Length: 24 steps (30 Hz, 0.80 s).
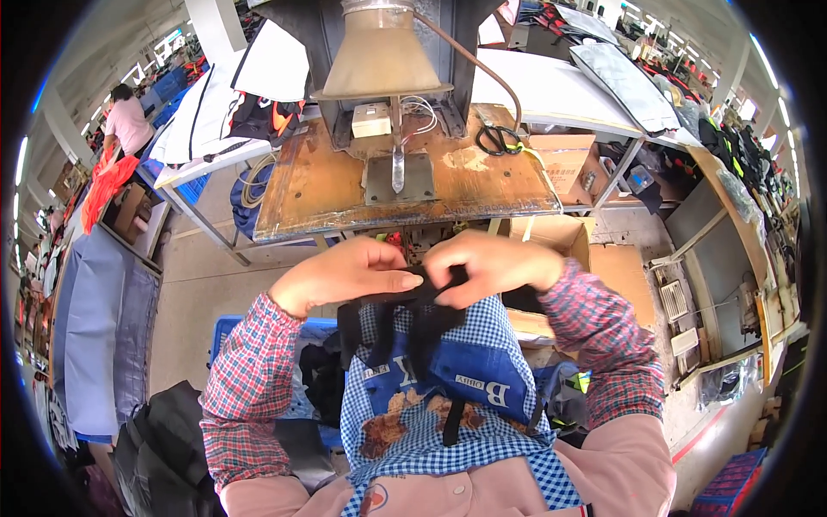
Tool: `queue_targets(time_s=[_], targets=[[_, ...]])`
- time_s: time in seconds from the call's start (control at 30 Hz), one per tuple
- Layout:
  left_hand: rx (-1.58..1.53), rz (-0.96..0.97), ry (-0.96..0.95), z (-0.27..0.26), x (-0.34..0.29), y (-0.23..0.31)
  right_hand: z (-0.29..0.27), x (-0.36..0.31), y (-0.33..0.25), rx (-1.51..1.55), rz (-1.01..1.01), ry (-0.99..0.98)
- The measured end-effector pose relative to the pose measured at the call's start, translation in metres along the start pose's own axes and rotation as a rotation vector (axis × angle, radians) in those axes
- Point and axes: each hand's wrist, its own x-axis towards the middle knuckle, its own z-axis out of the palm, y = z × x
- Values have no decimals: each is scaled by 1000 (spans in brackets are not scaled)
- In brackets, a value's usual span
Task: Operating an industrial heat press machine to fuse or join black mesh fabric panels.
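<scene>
Above my lap, my left hand (349, 274) pinches a black fabric strip (405, 319) between thumb and bent fingers. Close beside it, my right hand (491, 265) is closed on the same black fabric, with the fingers curled in. Loose ends of the fabric hang down in front of my blue checked apron (482, 323) and are somewhat blurred. Just beyond both hands is the front edge of a worn wooden table (319, 181). A machine with a cone-shaped housing (379, 56) stands on it, its pointed metal rod (398, 168) above a metal plate (422, 185).
Black-handled scissors (498, 140) lie at the table's right. A blue crate (226, 332) with dark pieces is at my left, beside dark fabric (168, 448). Open cardboard boxes (616, 276) stand at right. White tables (543, 99) flank the machine; a person in pink (129, 125) is far left.
</scene>
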Motion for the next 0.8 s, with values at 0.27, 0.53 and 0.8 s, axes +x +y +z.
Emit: queue_targets(time_s=[0.27,0.53,0.8], targets=[[-306,192,-86,24,-45,0,-75,-137,-63,233,-74,804],[-269,29,425,-22,-48,-11,-58,-106,20,280,365,500],[-74,-166,626,-82,2,-95,-68,-31,128,319,511,374]])
